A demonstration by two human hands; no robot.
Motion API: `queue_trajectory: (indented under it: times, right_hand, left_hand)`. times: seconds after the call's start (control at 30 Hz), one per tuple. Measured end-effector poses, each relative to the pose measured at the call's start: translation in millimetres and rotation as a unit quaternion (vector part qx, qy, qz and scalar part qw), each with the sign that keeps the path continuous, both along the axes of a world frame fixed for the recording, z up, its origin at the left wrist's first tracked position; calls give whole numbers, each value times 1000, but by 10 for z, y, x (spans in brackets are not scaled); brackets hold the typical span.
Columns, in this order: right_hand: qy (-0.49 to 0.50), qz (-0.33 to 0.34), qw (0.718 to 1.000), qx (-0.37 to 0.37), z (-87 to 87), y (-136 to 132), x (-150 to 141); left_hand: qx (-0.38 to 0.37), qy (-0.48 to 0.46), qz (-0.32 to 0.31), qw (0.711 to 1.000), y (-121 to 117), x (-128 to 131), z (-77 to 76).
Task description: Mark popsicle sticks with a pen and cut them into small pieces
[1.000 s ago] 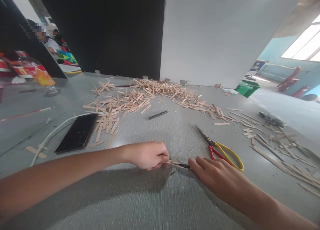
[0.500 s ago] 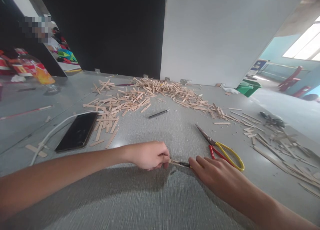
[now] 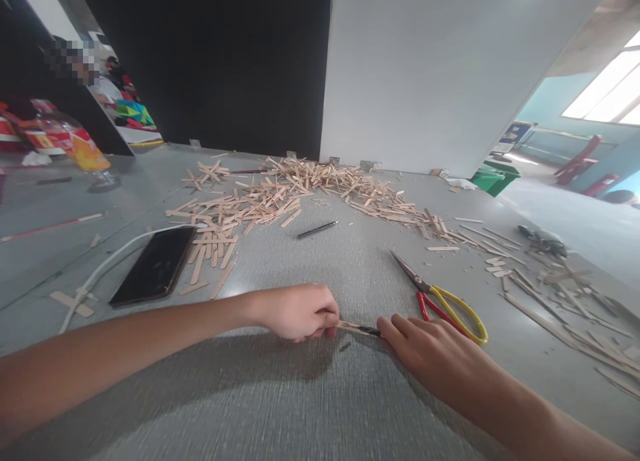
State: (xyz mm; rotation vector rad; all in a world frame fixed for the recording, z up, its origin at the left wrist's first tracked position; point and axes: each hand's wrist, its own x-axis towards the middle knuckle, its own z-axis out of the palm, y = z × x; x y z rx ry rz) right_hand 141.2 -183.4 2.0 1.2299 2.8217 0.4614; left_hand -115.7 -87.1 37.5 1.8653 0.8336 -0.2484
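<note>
"While the left hand (image 3: 303, 312) and the right hand (image 3: 430, 344) are engaged, which step is in hand?"

"By my judgement, working a small wooden piece (image 3: 350, 326) with a dark-tipped tool (image 3: 371, 331). Location: left of the scissors (image 3: 425, 287), slightly nearer the person, between both hands. Left fingers: clamped on the wooden piece. Right fingers: apparently curled round the tool; their undersides are hidden from me."

"What does the next move call for?"

"Probably a steady left grip and light, controlled pressure on the tool. Excess force could split the wood."

"State the count."

"Scissors: one. Dark pen (image 3: 318, 229): one, beyond and left of the scissors. Phone (image 3: 155, 264): one, well left of the scissors. White cable (image 3: 107, 257): one, left of the scissors, beside the phone. Loose sticks (image 3: 320, 175): overlapping, uncountable, mostly beyond the scissors."
</note>
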Motion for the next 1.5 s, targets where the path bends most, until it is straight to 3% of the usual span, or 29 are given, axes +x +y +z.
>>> queue_trajectory:
  times: [0.3,0.47,0.6,0.8,1.03,1.27,1.5]
  right_hand:
    - [-56,-41,987,147,-134,-80,-155]
    - [-96,7,980,173,14,-29,-205]
    - [-130,53,984,109,141,126,-137]
    - [-101,56,993,-24,184,301,-57]
    - [-193,56,980,-3,428,176,-315]
    - [-118,55,991,-21,147,314,-55]
    - [-175,59,983,-7,476,100,-415]
  left_hand:
    - [49,-26,-23,998,38,3,-42]
    - [77,-37,-37,996,45,-2,-92]
    - [91,-42,-43,994,41,-6,-126]
    - [104,-47,-43,993,17,6,-110]
    - [100,-47,-29,993,1,-2,-108]
    - [85,-36,-20,996,-2,12,-119]
    - [86,-45,-17,995,-12,-4,-103]
